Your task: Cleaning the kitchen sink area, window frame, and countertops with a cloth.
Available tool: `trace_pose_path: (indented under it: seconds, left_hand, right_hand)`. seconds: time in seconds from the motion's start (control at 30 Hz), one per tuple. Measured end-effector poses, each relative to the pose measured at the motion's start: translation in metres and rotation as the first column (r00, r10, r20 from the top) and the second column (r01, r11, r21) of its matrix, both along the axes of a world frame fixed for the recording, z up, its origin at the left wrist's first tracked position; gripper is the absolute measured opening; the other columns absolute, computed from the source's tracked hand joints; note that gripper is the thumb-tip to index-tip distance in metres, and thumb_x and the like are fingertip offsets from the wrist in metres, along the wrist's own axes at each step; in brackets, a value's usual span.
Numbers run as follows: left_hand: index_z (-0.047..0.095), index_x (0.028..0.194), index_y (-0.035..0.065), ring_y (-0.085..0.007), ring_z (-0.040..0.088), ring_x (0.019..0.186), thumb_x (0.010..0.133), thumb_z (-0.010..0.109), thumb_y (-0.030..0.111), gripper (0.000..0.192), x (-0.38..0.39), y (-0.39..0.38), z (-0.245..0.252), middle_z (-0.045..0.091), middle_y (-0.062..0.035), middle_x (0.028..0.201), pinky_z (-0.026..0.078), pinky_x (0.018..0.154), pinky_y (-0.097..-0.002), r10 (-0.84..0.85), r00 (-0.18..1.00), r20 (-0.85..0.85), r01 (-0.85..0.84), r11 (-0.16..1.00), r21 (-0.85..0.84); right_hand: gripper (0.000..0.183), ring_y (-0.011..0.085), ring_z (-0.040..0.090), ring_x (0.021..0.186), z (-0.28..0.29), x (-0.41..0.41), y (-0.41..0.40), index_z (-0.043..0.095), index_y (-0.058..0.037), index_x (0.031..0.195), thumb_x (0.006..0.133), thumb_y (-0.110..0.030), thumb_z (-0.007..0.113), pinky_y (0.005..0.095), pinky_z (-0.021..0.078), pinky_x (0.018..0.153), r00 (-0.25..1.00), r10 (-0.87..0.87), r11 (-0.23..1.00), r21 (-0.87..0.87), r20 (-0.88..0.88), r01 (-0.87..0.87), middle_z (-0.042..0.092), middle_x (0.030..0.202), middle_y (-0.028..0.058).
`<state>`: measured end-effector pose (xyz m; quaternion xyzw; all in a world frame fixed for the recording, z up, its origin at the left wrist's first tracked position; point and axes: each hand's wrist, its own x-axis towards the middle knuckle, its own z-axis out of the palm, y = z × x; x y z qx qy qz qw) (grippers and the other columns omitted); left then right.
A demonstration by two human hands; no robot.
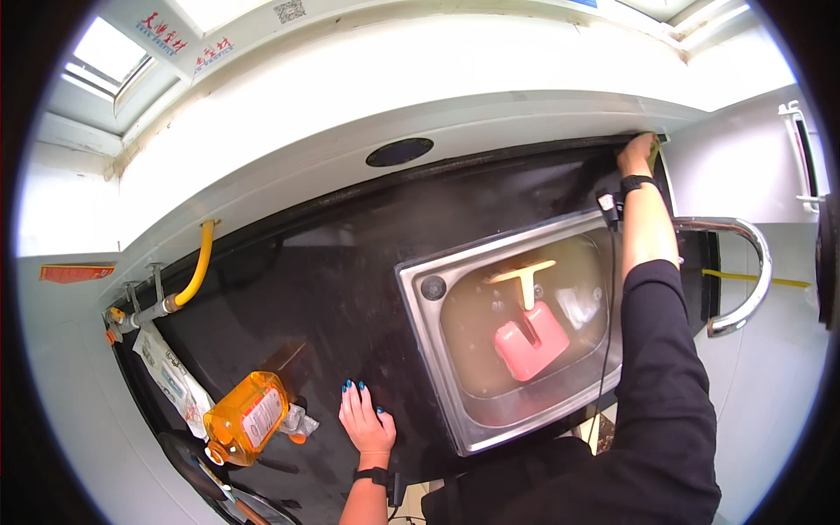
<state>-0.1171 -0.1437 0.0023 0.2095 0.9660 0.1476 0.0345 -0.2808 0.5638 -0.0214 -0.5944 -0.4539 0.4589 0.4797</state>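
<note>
My right hand point(636, 152) reaches to the far right corner of the black countertop point(328, 275), against the back edge. It is closed around a green cloth point(653, 152), only part of which shows. My left hand point(366, 420) lies on the countertop near its front edge, palm down, with nothing in it. Between my arms is a stainless steel sink point(430, 341) holding cloudy water. In the water are a pink plastic object point(533, 344) and a cream T-shaped plastic piece point(527, 282), their ends close together.
An orange bottle point(246, 420) without its cap stands or lies left of my left hand, beside crumpled silvery material point(300, 420). A chrome faucet point(764, 262) curves right of my right arm. A yellow gas hose point(203, 262), a white packet point(172, 380) and a pan point(187, 459) are at the left.
</note>
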Motion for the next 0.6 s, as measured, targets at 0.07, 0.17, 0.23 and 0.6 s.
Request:
trace_pose_path:
  seconds: [0.07,0.17,0.23,0.6]
  left_hand:
    - [0.045,0.126,-0.0037,-0.0377,0.041,0.123,0.072,0.047,0.014,0.056,0.0,0.001,-0.001,0.044,-0.0228,0.133,0.034,0.099,-0.0473,0.004,1.0,0.014,-0.004,1.0,-0.013]
    - [0.045,0.126,-0.0042,-0.0386,0.041,0.123,0.073,0.047,0.014,0.056,0.0,-0.002,0.002,0.043,-0.0231,0.133,0.033,0.098,-0.0479,0.008,1.0,0.016,-0.007,1.0,-0.03]
    - [0.045,0.126,-0.0045,-0.0391,0.04,0.123,0.073,0.046,0.014,0.056,0.0,-0.01,0.004,0.042,-0.0235,0.134,0.033,0.098,-0.0486,0.013,1.0,0.016,-0.011,0.998,-0.065]
    - [0.045,0.126,-0.0043,-0.039,0.041,0.121,0.073,0.046,0.014,0.055,0.0,-0.008,0.009,0.043,-0.0234,0.132,0.035,0.097,-0.0489,0.014,1.0,-0.012,-0.015,0.995,-0.101]
  right_hand:
    - [0.053,0.0262,0.048,0.117,0.003,0.007,0.021,0.042,-0.0003,0.13,0.093,-0.037,0.035,0.0343,0.0379,0.096,0.997,0.023,1.0,-0.014,-0.068,-0.024,0.047,0.134,0.0142]
    - [0.058,0.0251,0.046,0.118,0.0,0.014,0.042,0.041,0.0,0.132,0.091,-0.04,0.035,0.0343,0.0364,0.098,0.989,0.052,0.998,-0.036,-0.137,-0.057,0.045,0.136,0.0128]
    - [0.059,0.0245,0.045,0.12,-0.009,0.014,0.041,0.04,0.0002,0.133,0.091,-0.041,0.035,0.0344,0.0355,0.099,0.973,0.103,0.991,-0.067,-0.207,-0.119,0.043,0.137,0.0118]
    - [0.038,0.0202,0.048,0.121,0.021,0.009,0.001,0.061,-0.0076,0.117,0.092,-0.031,0.044,0.0286,0.0378,0.093,-0.887,-0.184,0.848,-0.387,0.424,-0.361,0.052,0.13,0.0096]
